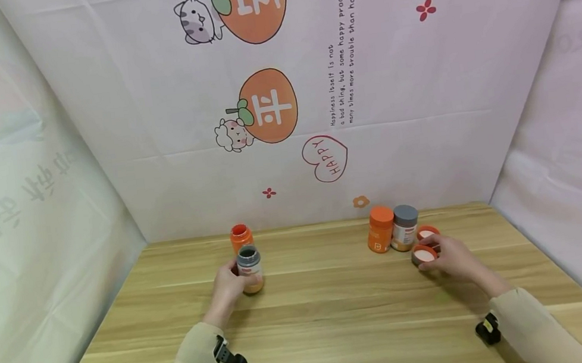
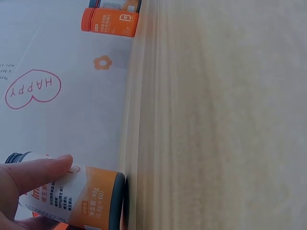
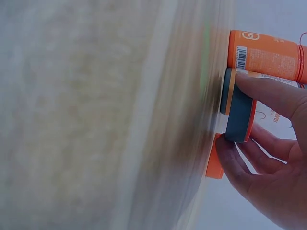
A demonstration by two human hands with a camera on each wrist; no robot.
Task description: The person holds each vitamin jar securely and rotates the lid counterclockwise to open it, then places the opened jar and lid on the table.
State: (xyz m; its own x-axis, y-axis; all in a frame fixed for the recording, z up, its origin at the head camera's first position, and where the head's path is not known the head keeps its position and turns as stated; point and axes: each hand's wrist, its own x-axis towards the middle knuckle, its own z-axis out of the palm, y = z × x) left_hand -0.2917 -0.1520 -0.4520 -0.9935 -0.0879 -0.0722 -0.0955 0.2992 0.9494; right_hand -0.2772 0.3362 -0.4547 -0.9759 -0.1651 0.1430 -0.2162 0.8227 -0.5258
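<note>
On the left part of the wood-grained surface (image 1: 326,303), a grey-necked jar with a white and orange label (image 1: 250,272) stands upright, its long axis vertical, its uncapped mouth facing up and its dark base down. The left hand (image 1: 231,285) is clamped round its side, with the thumb across the label in the left wrist view. Just behind it is an uncapped orange plastic bottle (image 1: 241,235), also upright with its mouth up; the jar hides its lower part from the head camera.

Well apart, on the right, the right hand (image 1: 450,256) pinches a round dark grey cap with an orange-red rim (image 3: 239,115) between thumb and fingers. The cap is turned over: its white inside faces up, its flat top down. Whether it touches the surface I cannot tell. Just beyond those fingers, a shallow orange cap (image 1: 428,231) lies on the surface, its pale inside up, partly hidden by the hand.

Just behind and left of the pinched cap, a closed orange jar (image 1: 380,232) and a closed grey-lidded jar (image 1: 405,229) stand upright side by side. A white printed cloth (image 1: 188,181) hangs behind everything.
</note>
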